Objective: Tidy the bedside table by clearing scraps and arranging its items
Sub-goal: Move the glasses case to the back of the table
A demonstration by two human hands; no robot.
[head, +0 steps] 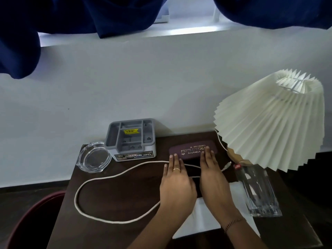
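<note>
A maroon spectacle case [190, 150] with gold lettering lies at the back of the dark wooden bedside table [115, 194]. My left hand [175, 184] lies flat with straight fingers, its fingertips touching the case's near left edge. My right hand [213, 178] is flat too, its fingertips resting on the case's right part. A white cord [93, 180] loops across the table and runs under both hands. A white sheet of paper [203, 218] lies beneath my forearms near the front.
A grey compartmented organizer [132, 139] stands at the back, with a clear glass ashtray [94, 157] to its left. A pleated white lampshade [273, 123] leans over the right side, above a clear drinking glass [258, 191]. A red chair [32, 221] sits at lower left.
</note>
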